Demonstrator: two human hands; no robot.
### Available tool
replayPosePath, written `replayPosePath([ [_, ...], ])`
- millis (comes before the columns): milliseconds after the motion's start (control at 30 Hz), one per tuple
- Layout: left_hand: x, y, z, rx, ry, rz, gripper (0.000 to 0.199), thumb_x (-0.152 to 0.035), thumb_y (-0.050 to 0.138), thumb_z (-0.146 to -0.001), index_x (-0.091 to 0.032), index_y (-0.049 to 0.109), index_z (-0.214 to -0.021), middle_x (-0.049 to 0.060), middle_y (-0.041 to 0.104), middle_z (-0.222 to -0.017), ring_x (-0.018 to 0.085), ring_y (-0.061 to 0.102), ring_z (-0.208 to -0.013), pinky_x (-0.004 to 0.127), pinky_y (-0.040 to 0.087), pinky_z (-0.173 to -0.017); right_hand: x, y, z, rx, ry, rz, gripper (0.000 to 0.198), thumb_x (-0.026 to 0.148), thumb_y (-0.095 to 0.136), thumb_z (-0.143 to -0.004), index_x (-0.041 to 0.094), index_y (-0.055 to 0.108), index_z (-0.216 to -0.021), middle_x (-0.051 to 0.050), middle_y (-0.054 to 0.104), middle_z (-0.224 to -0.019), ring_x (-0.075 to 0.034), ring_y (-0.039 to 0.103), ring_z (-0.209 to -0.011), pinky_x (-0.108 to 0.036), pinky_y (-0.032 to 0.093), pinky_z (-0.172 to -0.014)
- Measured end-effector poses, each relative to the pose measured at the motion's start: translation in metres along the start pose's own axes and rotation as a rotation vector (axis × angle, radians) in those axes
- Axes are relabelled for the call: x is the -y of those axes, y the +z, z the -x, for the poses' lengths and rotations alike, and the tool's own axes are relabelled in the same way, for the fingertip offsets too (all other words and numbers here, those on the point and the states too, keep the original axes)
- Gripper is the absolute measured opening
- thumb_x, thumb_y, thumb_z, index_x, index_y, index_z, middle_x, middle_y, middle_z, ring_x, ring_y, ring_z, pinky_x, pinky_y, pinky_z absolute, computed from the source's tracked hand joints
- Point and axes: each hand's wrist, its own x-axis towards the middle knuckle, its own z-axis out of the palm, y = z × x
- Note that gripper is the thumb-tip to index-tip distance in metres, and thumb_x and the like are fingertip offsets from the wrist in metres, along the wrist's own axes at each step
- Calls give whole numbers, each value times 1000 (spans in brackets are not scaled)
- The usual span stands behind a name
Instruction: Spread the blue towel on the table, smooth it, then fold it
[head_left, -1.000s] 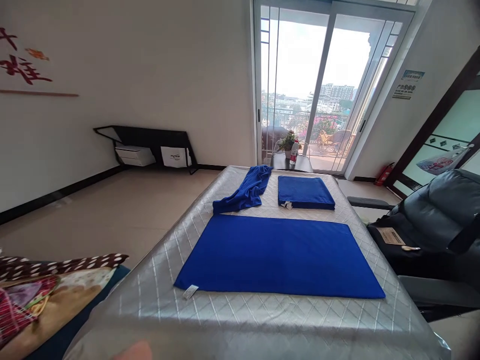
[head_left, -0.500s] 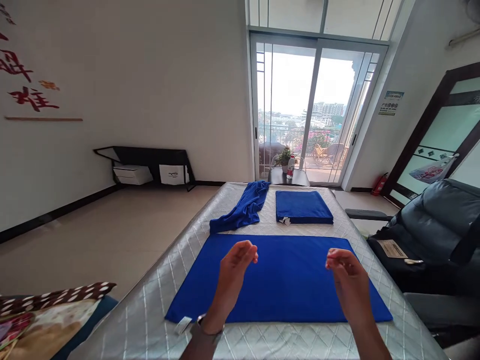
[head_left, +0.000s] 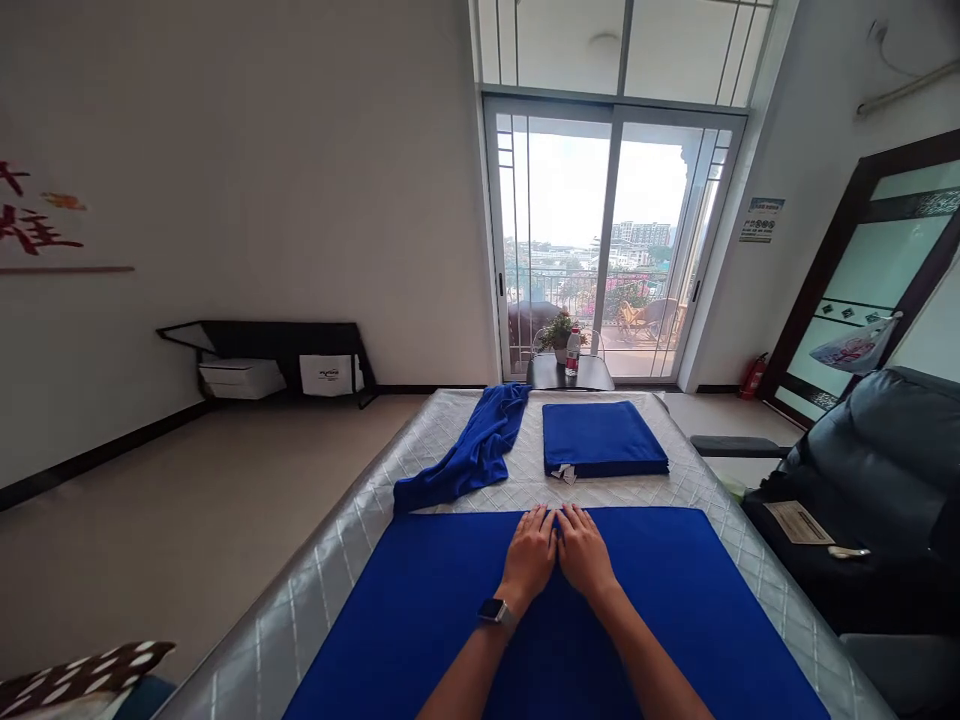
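A flat blue cloth (head_left: 675,600) is spread over the near part of the mattress. My left hand (head_left: 531,550) lies palm down near the middle of its far edge, fingers stretched forward. Right beside it, my right hand (head_left: 583,550) rests flat on the same cloth, the two hands almost touching at the thumbs. Past the cloth's far left corner a crumpled blue cloth (head_left: 469,450) trails away from me. A neat stack of folded blue cloths (head_left: 604,438) with white tags sits beyond my hands, a little to the right.
The quilted silver mattress (head_left: 330,560) carries the cloths. At its far end a small dark table (head_left: 559,374) holds a plant and a bottle (head_left: 573,352). A dark armchair (head_left: 877,470) stands close on the right. A brown dotted fabric (head_left: 90,670) shows at lower left.
Both hands have come down from above the cloth and moved inward and forward, from wide apart to side by side. Their curled fingers are now straightened flat. The camera view has shifted slightly.
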Motion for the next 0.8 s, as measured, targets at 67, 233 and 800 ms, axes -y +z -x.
replayPosePath([
  [67, 9, 11, 1, 23, 18, -47, 43, -21, 39, -96, -17, 56, -134, 13, 58, -143, 25, 47, -138, 48, 36, -117, -8, 15, -2, 39, -4, 40, 50, 25, 33, -99, 17, 46, -147, -9, 43, -154, -21, 31, -146, -40, 21, -121],
  [233, 19, 26, 3, 60, 30, -119, 46, -23, 35, -98, -15, 50, -141, 13, 51, -150, 23, 39, -143, 46, 29, -121, -20, 32, -5, 90, -22, 112, 53, 32, 24, -102, 17, 35, -152, -7, 34, -159, -20, 22, -149, -40, 18, -122],
  [800, 61, 8, 16, 137, 13, -277, 58, -43, 25, -102, -14, 36, -151, 13, 40, -157, 24, 33, -147, 46, 30, -119, -43, 5, 8, 164, 92, 157, 63, 46, 19, -101, 15, 25, -155, -6, 27, -161, -19, 18, -150, -40, 10, -123],
])
